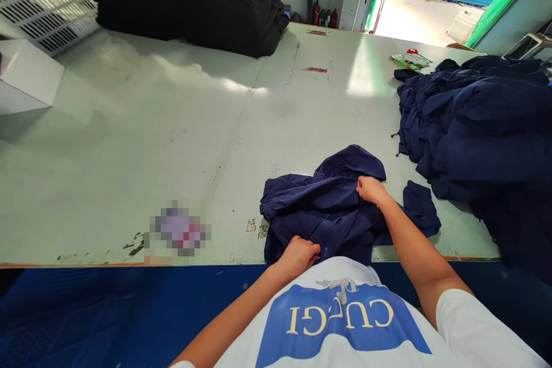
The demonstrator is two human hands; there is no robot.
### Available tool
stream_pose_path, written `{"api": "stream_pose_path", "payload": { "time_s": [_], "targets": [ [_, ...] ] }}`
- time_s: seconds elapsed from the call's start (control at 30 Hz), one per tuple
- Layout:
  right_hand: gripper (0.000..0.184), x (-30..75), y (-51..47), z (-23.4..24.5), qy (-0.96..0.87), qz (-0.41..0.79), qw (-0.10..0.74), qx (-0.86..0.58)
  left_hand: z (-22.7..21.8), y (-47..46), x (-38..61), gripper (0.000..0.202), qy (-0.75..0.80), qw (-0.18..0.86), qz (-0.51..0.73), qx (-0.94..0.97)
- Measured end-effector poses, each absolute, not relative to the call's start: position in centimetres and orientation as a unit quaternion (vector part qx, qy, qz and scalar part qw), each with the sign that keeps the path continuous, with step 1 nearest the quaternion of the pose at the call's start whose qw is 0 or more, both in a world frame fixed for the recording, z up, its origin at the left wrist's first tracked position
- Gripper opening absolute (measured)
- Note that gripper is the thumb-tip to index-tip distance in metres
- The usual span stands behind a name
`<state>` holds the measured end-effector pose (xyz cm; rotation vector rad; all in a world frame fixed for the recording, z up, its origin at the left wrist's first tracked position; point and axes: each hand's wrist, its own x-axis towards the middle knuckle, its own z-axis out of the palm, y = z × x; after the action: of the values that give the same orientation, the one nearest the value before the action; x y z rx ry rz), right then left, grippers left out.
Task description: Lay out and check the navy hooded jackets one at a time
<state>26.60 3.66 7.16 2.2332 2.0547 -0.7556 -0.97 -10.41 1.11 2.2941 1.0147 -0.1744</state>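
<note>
A navy hooded jacket (328,201) lies crumpled at the table's front edge, its hood pointing away from me and one sleeve spread to the right. My right hand (371,190) is closed on the fabric just below the hood. At the near edge of the jacket, my left hand (303,253) has its fingers curled together on the cloth close to my body. The fabric pinched in each hand is partly hidden by the fingers.
A tall pile of navy garments (483,121) overhangs the table's right side. Black bundles (194,0) stand at the back, beside a white plastic crate (43,0) and a white box (28,77). A small packet (409,59) lies behind the pile. One blurred item (179,229) is at front left.
</note>
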Motion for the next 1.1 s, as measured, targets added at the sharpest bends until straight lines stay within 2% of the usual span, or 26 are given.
{"api": "stream_pose_path", "payload": {
  "time_s": [0.07, 0.17, 0.23, 0.27, 0.33, 0.4, 0.47, 0.53, 0.6, 0.7, 0.77, 0.8, 0.83, 0.9, 0.97, 1.03, 1.1],
  "targets": [
    [0.023, 24.0, 6.3, 9.8, 0.689, -0.244, -0.107, 0.674, 0.7, -10.2, -0.7, 0.012, 0.385, 0.321, -0.076, 0.862],
    [0.041, 20.0, 9.0, 13.3, 0.722, -0.301, -0.386, 0.490, 0.7, -10.0, -0.5, 0.012, 0.389, 0.333, -0.093, 0.854],
    [0.052, 18.9, 8.8, 14.1, 0.708, -0.336, -0.488, 0.385, 1.2, -10.1, -0.5, 0.014, 0.400, 0.336, -0.083, 0.848],
    [0.051, 18.9, 8.1, 13.7, 0.709, -0.348, -0.483, 0.378, 1.5, -10.1, -0.5, 0.016, 0.413, 0.334, -0.063, 0.845],
    [0.038, 19.8, 5.7, 11.7, 0.727, -0.359, -0.386, 0.439, 2.3, -9.6, -0.7, 0.022, 0.451, 0.316, 0.003, 0.835],
    [0.027, 21.2, 2.6, 8.7, 0.744, -0.336, -0.184, 0.548, 3.0, -8.2, -0.9, 0.028, 0.482, 0.274, 0.074, 0.829],
    [0.024, 22.2, -0.2, 5.7, 0.717, -0.284, 0.014, 0.636, 3.2, -5.9, -1.2, 0.032, 0.495, 0.237, 0.100, 0.830],
    [0.038, 22.4, -2.0, 3.4, 0.671, -0.240, 0.136, 0.689, 2.7, -3.1, -1.5, 0.034, 0.512, 0.228, 0.057, 0.826],
    [0.059, 22.0, -2.6, 1.9, 0.641, -0.227, 0.183, 0.710, 1.7, -0.4, -1.8, 0.040, 0.534, 0.242, -0.018, 0.810],
    [0.094, 21.7, -0.8, 0.6, 0.615, -0.236, 0.217, 0.720, 0.4, 3.3, -1.6, 0.075, 0.543, 0.263, -0.102, 0.791],
    [0.113, 22.5, 1.8, 0.2, 0.619, -0.241, 0.200, 0.720, 0.4, 5.7, -1.2, 0.098, 0.541, 0.266, -0.129, 0.787],
    [0.116, 23.2, 3.3, 0.3, 0.629, -0.239, 0.170, 0.720, 0.7, 6.9, -0.9, 0.103, 0.549, 0.261, -0.131, 0.783],
    [0.113, 24.0, 4.9, 0.4, 0.640, -0.229, 0.123, 0.723, 1.1, 8.0, -0.6, 0.103, 0.562, 0.248, -0.119, 0.780],
    [0.094, 25.8, 7.3, 1.0, 0.648, -0.191, 0.016, 0.737, 2.0, 9.4, -0.3, 0.094, 0.582, 0.195, -0.060, 0.787],
    [0.078, 27.1, 8.1, 1.5, 0.652, -0.154, -0.046, 0.741, 2.5, 9.2, -0.5, 0.085, 0.569, 0.125, 0.002, 0.813],
    [0.074, 27.6, 6.3, 1.5, 0.695, -0.143, -0.047, 0.703, 2.0, 7.0, -1.3, 0.083, 0.542, 0.078, 0.029, 0.837],
    [0.081, 27.6, 2.0, 0.7, 0.752, -0.148, -0.016, 0.642, 0.5, 3.2, -2.8, 0.079, 0.543, 0.077, 0.029, 0.836]
  ]
}}
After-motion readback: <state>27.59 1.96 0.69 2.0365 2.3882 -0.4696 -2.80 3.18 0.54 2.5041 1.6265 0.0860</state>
